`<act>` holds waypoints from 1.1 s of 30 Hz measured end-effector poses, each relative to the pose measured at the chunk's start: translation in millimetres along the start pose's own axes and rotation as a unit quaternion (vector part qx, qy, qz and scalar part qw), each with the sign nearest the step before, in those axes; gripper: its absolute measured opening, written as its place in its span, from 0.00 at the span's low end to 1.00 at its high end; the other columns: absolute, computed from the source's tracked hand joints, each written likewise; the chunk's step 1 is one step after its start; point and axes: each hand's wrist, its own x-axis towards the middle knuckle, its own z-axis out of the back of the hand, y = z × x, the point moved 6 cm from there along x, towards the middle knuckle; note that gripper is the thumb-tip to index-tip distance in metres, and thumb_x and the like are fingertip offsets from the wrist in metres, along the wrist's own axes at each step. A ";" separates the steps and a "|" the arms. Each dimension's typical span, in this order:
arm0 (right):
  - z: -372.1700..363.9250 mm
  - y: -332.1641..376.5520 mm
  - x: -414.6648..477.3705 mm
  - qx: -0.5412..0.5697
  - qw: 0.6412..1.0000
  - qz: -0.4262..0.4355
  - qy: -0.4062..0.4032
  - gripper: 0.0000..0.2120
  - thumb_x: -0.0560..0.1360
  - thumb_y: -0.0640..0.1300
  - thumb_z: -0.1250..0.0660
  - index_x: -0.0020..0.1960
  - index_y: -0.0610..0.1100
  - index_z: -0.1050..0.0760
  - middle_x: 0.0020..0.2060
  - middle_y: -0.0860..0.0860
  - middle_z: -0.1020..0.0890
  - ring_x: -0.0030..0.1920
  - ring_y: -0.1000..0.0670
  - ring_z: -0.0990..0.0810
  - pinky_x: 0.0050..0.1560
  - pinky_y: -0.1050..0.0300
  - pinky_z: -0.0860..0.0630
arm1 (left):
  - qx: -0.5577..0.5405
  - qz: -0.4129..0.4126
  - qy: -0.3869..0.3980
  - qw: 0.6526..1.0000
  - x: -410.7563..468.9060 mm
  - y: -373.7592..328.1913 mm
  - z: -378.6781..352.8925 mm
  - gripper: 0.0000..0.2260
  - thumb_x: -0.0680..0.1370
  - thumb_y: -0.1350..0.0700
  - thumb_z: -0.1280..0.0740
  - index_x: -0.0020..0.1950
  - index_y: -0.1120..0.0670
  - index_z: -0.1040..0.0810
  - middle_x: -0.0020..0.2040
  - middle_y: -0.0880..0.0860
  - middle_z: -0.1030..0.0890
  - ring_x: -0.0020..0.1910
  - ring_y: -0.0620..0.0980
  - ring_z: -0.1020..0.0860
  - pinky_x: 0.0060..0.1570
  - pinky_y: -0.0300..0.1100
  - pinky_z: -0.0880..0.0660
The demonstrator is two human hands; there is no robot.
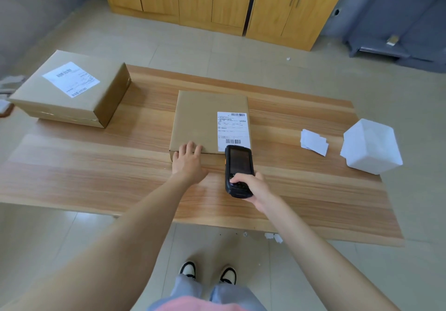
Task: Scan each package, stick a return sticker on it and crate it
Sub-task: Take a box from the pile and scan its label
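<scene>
A flat cardboard package (pixel 198 117) lies in the middle of the wooden table (pixel 96 166), with a white shipping label (pixel 232 127) on its right side. My left hand (pixel 188 163) rests on the package's near left corner, fingers straight. My right hand (pixel 251 187) grips a black handheld scanner (pixel 237 166), whose front end points at the lower barcode of the label. A second, taller cardboard package (pixel 70 88) with its own label sits at the table's far left corner. A small pile of white stickers (pixel 313 141) lies to the right of the middle package.
A white box-shaped object (pixel 371 146) stands at the table's right edge. Wooden cabinets (pixel 217 1) line the far wall and a grey cabinet (pixel 398 33) stands at the right. Scraps of white paper (pixel 274 237) lie on the tiled floor near my feet.
</scene>
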 end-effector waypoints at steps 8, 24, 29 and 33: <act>-0.1 -8.2 -4.1 -0.046 0.999 -0.006 -0.008 0.27 0.65 0.36 0.26 0.60 0.41 0.33 0.54 0.43 0.22 0.53 0.45 0.20 0.56 0.46 0.22 | 0.020 -0.005 -0.007 1.000 -1.1 0.6 -3.2 0.31 0.75 0.46 0.35 0.74 0.50 0.44 0.75 0.54 0.45 0.74 0.56 0.47 0.71 0.49 0.43; 3.6 -7.0 -10.2 -0.063 0.998 0.000 0.007 0.26 0.65 0.36 0.26 0.60 0.44 0.32 0.54 0.46 0.22 0.55 0.45 0.21 0.60 0.44 0.25 | 0.029 -0.012 0.002 1.000 0.8 0.1 -3.4 0.31 0.75 0.46 0.35 0.74 0.51 0.44 0.74 0.55 0.44 0.74 0.56 0.46 0.70 0.50 0.42; 5.0 -10.3 -11.2 -0.071 0.997 -0.006 0.011 0.27 0.65 0.37 0.26 0.61 0.44 0.33 0.55 0.46 0.23 0.56 0.46 0.22 0.61 0.44 0.26 | 0.058 -0.022 -0.028 0.998 5.5 -1.1 10.4 0.24 0.75 0.46 0.36 0.69 0.52 0.35 0.68 0.54 0.34 0.66 0.56 0.35 0.64 0.51 0.36; 6.0 -8.1 -12.0 -0.066 0.998 -0.002 0.012 0.27 0.65 0.37 0.26 0.60 0.44 0.33 0.55 0.47 0.22 0.55 0.47 0.22 0.61 0.45 0.25 | 0.062 -0.014 -0.044 0.997 11.2 2.9 22.5 0.26 0.76 0.45 0.37 0.71 0.52 0.37 0.71 0.55 0.36 0.69 0.57 0.37 0.65 0.52 0.38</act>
